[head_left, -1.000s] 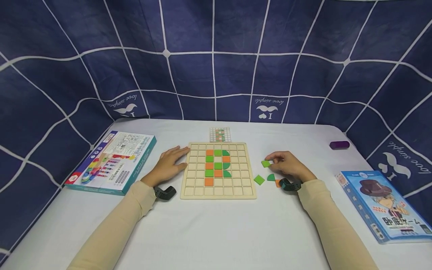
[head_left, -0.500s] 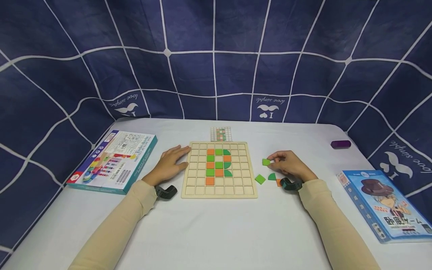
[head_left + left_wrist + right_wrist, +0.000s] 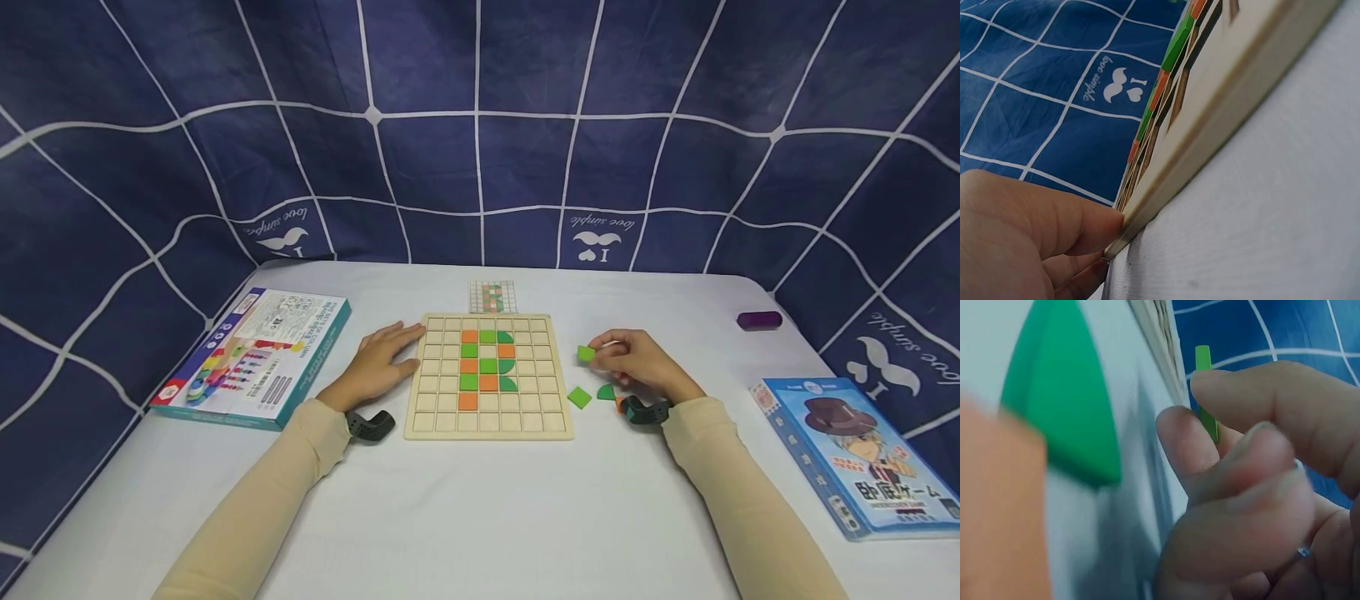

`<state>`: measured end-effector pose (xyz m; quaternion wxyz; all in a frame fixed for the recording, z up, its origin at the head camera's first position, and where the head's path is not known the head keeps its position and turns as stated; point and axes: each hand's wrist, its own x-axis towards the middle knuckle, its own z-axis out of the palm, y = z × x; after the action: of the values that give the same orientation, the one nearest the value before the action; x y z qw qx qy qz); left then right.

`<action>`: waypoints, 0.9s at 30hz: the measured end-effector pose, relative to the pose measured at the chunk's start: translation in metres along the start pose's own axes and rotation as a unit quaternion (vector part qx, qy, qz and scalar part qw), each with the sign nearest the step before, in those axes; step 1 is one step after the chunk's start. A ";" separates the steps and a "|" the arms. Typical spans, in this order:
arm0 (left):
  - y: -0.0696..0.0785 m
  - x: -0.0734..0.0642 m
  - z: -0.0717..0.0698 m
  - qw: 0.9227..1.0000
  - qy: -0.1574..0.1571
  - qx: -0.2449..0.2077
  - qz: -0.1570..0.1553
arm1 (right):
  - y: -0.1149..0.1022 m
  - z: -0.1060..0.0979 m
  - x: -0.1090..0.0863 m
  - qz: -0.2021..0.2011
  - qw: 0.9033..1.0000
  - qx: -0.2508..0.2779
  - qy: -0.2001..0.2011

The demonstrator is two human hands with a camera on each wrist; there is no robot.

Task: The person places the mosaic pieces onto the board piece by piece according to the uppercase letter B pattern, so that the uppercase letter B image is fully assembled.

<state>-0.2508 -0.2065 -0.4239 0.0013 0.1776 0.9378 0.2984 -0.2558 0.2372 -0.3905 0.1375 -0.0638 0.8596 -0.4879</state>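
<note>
My right hand point(image 3: 633, 360) pinches a light green square tile point(image 3: 585, 354) between thumb and fingertip, to the right of the wooden grid board point(image 3: 442, 427). In the right wrist view the same green tile point(image 3: 1203, 357) appears edge-on. My left hand point(image 3: 375, 362) touches the board's left edge with its fingers fairly straight; the thumb point(image 3: 1100, 230) meets that edge in the left wrist view. Orange, light green and dark green tiles sit in the middle columns of the board. On the table below my right hand lie a green square tile point(image 3: 580, 397), a dark green quarter-round tile point(image 3: 606, 392) and an orange tile point(image 3: 619, 404).
A small pattern card point(image 3: 492, 297) lies just behind the board. To the left is a teal-edged toy box point(image 3: 255, 358). A blue game box point(image 3: 862, 458) lies at the right, with a purple object point(image 3: 759, 321) farther back. A blue grid cloth point(image 3: 427, 158) hangs behind the table.
My right hand has moved slightly away from me with the green tile, which has tilted and shifted a little toward the board. The left hand stays at the board's edge.
</note>
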 end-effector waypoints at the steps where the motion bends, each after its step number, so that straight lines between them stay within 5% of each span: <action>1: 0.000 0.000 0.000 1.000 0.000 0.000 0.000 | -0.002 0.001 0.000 -0.003 1.000 0.002 -0.003; 27: 0.002 0.000 0.000 1.000 0.006 0.002 0.005 | -0.036 0.064 -0.007 -0.019 0.982 0.180 -0.056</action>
<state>-0.2504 -0.2053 -0.4226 -0.0059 0.1807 0.9373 0.2978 -0.2310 0.1678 -0.3892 0.1853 -0.0817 0.7472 -0.6330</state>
